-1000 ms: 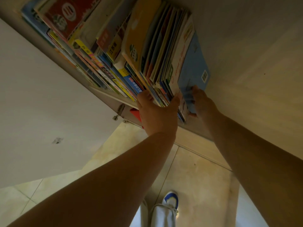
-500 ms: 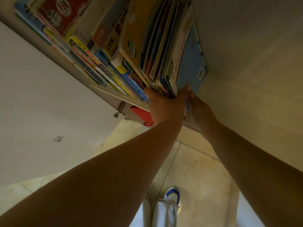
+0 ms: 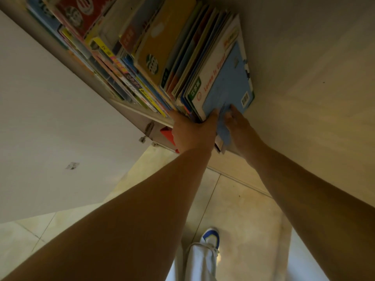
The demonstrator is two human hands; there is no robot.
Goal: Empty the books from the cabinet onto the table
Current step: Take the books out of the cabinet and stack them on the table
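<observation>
A tight row of books [image 3: 166, 63] stands in the cabinet, spines toward me. At its right end is a thin blue book [image 3: 227, 90] beside a white-spined one. My left hand [image 3: 192, 132] grips the bottom edges of a bundle of thin books at the right end of the row, thumb against the blue cover. My right hand [image 3: 238, 123] presses on the blue book's outer face from the right, fingers partly hidden by it.
The cabinet's pale side panel [image 3: 304, 67] runs along the right. Its open white door [image 3: 50, 128] fills the left. A red object [image 3: 167, 134] sits on the shelf below. Tiled floor [image 3: 233, 209] and my blue-white shoe [image 3: 211, 238] lie beneath.
Both hands have closed in on the right end of the row. The right hand has slid from the book's lower corner onto the blue cover, and the left hand now grips the bundle.
</observation>
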